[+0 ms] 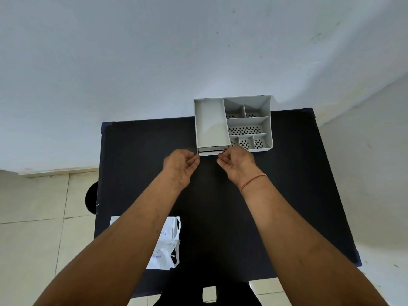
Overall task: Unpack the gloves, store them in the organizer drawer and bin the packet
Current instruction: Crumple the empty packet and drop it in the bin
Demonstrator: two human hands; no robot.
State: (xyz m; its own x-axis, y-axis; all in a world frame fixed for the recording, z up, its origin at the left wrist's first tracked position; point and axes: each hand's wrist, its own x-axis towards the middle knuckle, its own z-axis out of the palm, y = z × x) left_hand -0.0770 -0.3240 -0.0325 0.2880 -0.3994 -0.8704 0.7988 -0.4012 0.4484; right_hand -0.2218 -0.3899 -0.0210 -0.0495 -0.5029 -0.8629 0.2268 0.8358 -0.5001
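Note:
A white desk organizer [209, 120] with several open compartments stands at the far edge of the black table [143, 151]. Its low drawer [210, 152] sticks out slightly at the front, under the big left compartment. My left hand [180, 165] pinches the drawer's left end with its fingertips. My right hand [237, 165], with a red thread on the wrist, holds the drawer's right end with curled fingers. A torn white packet [169, 244] with blue print lies flat at the near left, partly hidden under my left forearm. No gloves are visible.
A round black object [91, 197] shows beside the table's left edge, over the tiled floor. A pale wall rises right behind the organizer. The table's near edge and a dark shape below it sit between my forearms.

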